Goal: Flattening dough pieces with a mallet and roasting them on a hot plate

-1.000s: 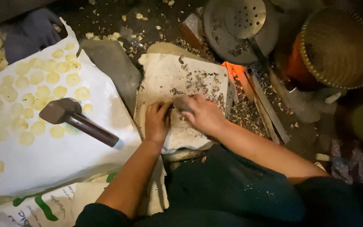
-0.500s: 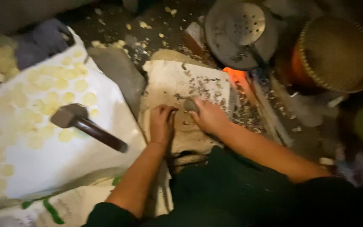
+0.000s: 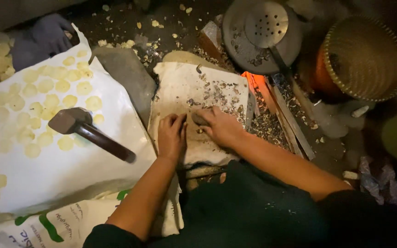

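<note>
My left hand (image 3: 171,136) lies flat, fingers together, on a dirty white cloth (image 3: 194,87) spread over a block. My right hand (image 3: 220,126) is beside it, its fingers closed around a small grey stone-like piece (image 3: 199,120) pressed to the cloth. Dark husks and crumbs (image 3: 221,94) are scattered over the far half of the cloth. A hammer (image 3: 86,131) with a dark handle rests on a white sack (image 3: 47,174) to my left, apart from both hands.
Many flat pale yellow discs (image 3: 47,98) lie on the sack. A metal pan with a perforated ladle (image 3: 263,27) stands at the back. A woven basket (image 3: 364,57) is at the right, with glowing embers (image 3: 253,80) and sticks nearby. A grey flat stone (image 3: 125,78) borders the cloth.
Both hands have slid toward me on the cloth, a little nearer its front edge. The view has shifted slightly; the hammer stays on the sack.
</note>
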